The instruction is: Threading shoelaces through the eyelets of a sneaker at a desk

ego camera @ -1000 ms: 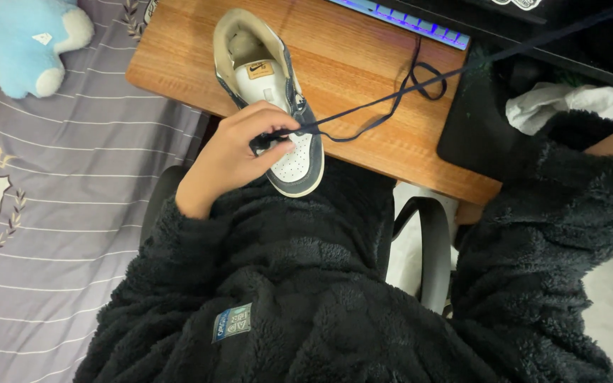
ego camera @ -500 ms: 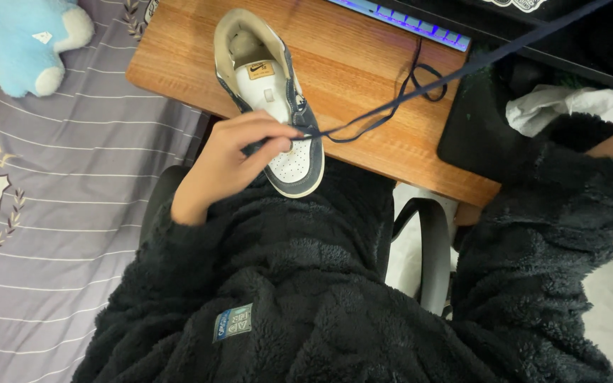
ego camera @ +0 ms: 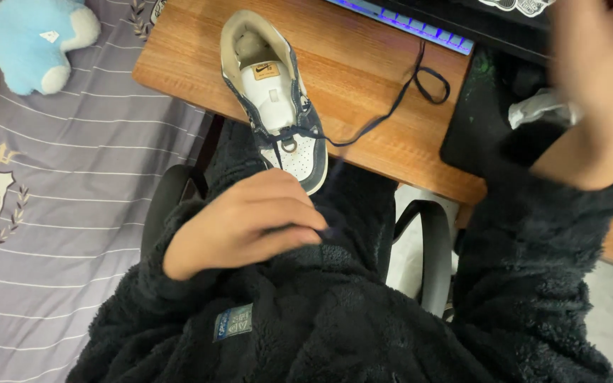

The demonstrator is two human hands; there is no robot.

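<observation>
Head view, looking down past my chest: my left hand (ego camera: 250, 220) sits low over my lap, fingers curled together and pinched on the near end of the dark blue shoelace (ego camera: 384, 113), which is blurred where it meets my fingertips, so I cannot quite make out how much of it I grip; above that hand the sneaker (ego camera: 274, 96) lies on the wooden desk (ego camera: 363, 71), white with navy trim, heel away from me and toe hanging just over the near edge of the desk; the lace crosses the lowest eyelets near the toe, then runs off to the right across the wood and ends in a small loop beside the keyboard (ego camera: 406, 21) with its lit keys at the top of the frame; my right hand (ego camera: 597, 64) is raised high at the upper right, badly smeared, and I cannot tell whether it is open or closed, though it seems to hold nothing; beneath it a black mat (ego camera: 477, 113) covers the right end of the desk, with a crumpled white wrapper (ego camera: 540, 110) on it; both my arms are in a fuzzy black fleece (ego camera: 321, 326); to the left is a grey striped bedsheet (ego camera: 58, 184) with a light blue plush toy (ego camera: 37, 39) near its top edge.
</observation>
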